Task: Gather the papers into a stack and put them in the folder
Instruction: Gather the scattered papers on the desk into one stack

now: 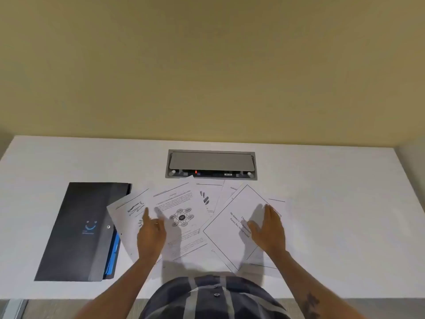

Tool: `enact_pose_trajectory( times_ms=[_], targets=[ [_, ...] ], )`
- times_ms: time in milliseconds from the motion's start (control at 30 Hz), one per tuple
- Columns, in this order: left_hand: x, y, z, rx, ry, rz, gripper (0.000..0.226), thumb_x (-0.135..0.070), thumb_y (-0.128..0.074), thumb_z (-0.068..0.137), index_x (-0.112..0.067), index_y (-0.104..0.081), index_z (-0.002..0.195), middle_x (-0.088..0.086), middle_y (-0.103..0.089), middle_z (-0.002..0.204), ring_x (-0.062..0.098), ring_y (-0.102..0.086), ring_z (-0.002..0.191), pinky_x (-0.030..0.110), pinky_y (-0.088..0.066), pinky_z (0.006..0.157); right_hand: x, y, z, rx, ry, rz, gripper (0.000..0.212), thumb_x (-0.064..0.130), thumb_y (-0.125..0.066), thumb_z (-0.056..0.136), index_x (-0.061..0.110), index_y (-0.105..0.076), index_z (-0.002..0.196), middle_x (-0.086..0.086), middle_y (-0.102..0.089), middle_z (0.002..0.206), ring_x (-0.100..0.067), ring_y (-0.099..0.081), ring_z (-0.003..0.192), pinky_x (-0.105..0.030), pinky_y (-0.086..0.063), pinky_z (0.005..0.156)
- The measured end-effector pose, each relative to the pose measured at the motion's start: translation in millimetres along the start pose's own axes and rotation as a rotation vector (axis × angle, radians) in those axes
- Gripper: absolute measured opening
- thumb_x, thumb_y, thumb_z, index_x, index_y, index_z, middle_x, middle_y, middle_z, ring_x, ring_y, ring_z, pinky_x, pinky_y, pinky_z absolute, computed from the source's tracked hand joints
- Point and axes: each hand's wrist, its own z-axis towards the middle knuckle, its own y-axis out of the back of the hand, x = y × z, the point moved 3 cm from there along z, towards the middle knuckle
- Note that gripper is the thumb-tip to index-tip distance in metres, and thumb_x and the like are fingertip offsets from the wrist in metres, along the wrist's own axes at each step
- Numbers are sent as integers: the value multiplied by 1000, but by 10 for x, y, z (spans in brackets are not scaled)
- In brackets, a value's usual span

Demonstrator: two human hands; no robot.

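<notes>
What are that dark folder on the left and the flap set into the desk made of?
The folder looks like matte dark plastic: a smooth, slightly translucent flap with a metal-looking snap. The recessed flap seems brushed grey metal or metal-look plastic, with an even dull sheen; I cannot tell which. The papers are ordinary white printed sheets.

Left hand (150, 236) and right hand (269, 231) flat on fanned papers (184, 210); folder (85, 229) beside.

We see papers (184, 217) fanned mid-desk (333, 226), folder (78, 231) left touching them, cable box (210, 164) behind, hands atop papers.
</notes>
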Motion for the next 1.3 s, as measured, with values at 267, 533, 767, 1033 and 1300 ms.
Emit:
enact_pose_trajectory(
  times_ms=[267, 533, 767, 1033, 1300],
  targets=[
    [-44, -185, 191, -17, 313, -21, 110, -48, -79, 78, -3, -17, 156, 22, -33, 154, 42, -35, 141, 61, -44, 107, -153, -25, 150, 27, -205, 20, 140, 74, -83, 65, 2, -11, 162, -13, -20, 170, -31, -21, 157, -55, -32, 122],
    [-146, -407, 255, 28, 372, 127, 137, -59, -87, 62, -11, -2, 158, 20, -11, 164, 40, -13, 153, 61, -26, 118, -150, -177, 228, 72, -227, -55, 155, 73, -86, 60, 1, 4, 163, -14, -1, 173, -30, -5, 161, -58, -27, 124],
    [-202, -444, 302, -4, 316, 141, 134, -45, -95, 57, -15, -11, 157, 20, -25, 158, 42, -29, 143, 61, -38, 109, -135, -240, 267, 63, -194, -12, 151, 67, -87, 64, 2, 5, 164, -12, -2, 175, -30, -6, 162, -56, -22, 127],
    [-252, -472, 360, 8, 306, 2, 137, -26, -98, 58, -20, -6, 159, 21, -33, 153, 46, -38, 139, 67, -41, 105, -63, -307, 274, 18, -168, 127, 140, 39, -98, 65, 9, -4, 165, -10, -30, 168, -33, -31, 152, -53, -30, 125],
    [-200, -545, 244, 102, 188, -300, 100, 12, -66, 87, -24, -10, 161, 7, -27, 162, 34, -30, 150, 58, -43, 108, 118, -440, 200, 34, -190, 329, 126, 17, -98, 65, 34, -20, 163, -9, -50, 139, -28, -50, 120, -48, -51, 103]
  ],
)
